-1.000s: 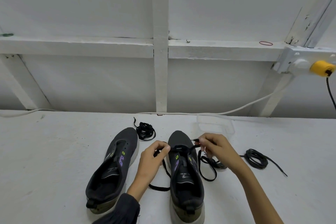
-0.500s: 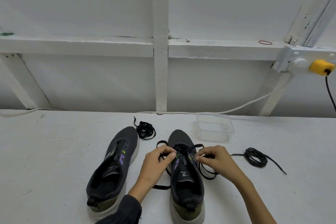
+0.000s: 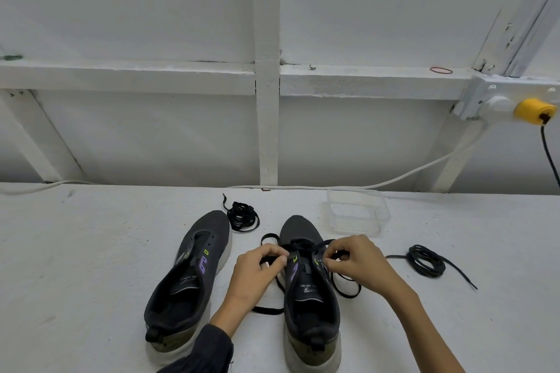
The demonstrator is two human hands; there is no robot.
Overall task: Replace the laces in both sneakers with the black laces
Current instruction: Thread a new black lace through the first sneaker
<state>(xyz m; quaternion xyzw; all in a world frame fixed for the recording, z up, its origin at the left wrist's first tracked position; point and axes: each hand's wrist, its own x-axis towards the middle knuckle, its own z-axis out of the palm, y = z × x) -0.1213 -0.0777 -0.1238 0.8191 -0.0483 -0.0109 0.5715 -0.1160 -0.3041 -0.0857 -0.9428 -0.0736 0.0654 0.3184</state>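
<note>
both hands, left (image 3: 257,269) and right (image 3: 353,260), pinch a black lace (image 3: 348,285) over the right sneaker (image 3: 312,306), likely to thread eyelets; the left sneaker (image 3: 188,281) sits unlaced beside it.

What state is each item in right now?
Left sneaker, unlaced.
Right sneaker, partly laced near toe.
Black lace, threaded through right sneaker, ends loose.
Left hand, pinching that lace.
Right hand, pinching that lace.
Far lace bundle, coiled, untouched.
Right lace coil, wound, one end trailing.
Clear tub, open, looks empty.
</note>
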